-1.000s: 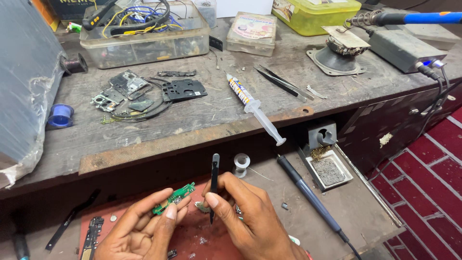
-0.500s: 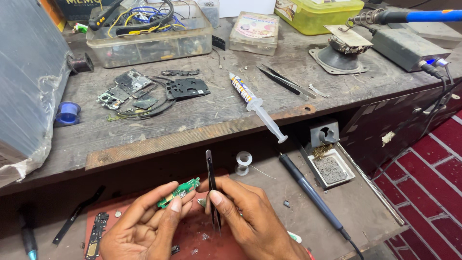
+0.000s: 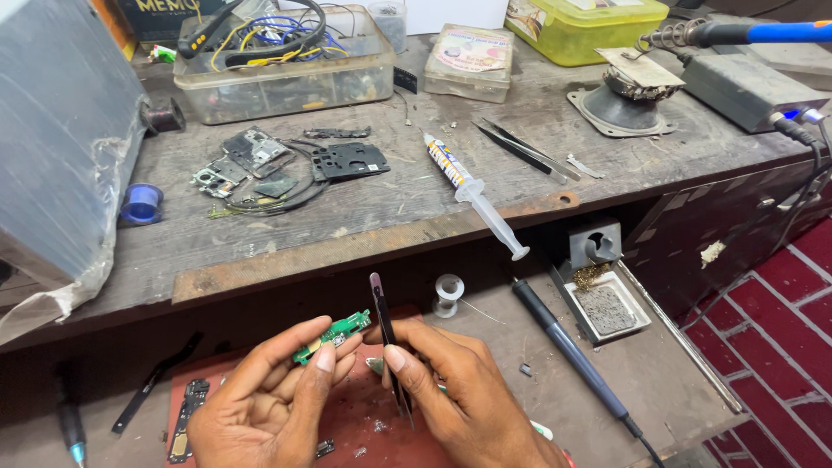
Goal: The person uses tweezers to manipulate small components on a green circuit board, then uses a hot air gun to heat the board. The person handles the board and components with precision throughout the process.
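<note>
Workbench of scarred grey wood (image 3: pixel 364 217) carries loose parts at arm's reach, a clear syringe with printed barrel (image 3: pixel 472 192) overhanging its edge. Your left hand (image 3: pixel 260 407) pinches a small green circuit strip (image 3: pixel 331 335) raised above the red mat (image 3: pixel 347 429) for access; your right hand (image 3: pixel 451 394) grips slim black tweezers (image 3: pixel 388 347) beside it.

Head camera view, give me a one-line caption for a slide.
Left hand pinches a small green circuit board while right hand holds black tweezers beside it.
</note>
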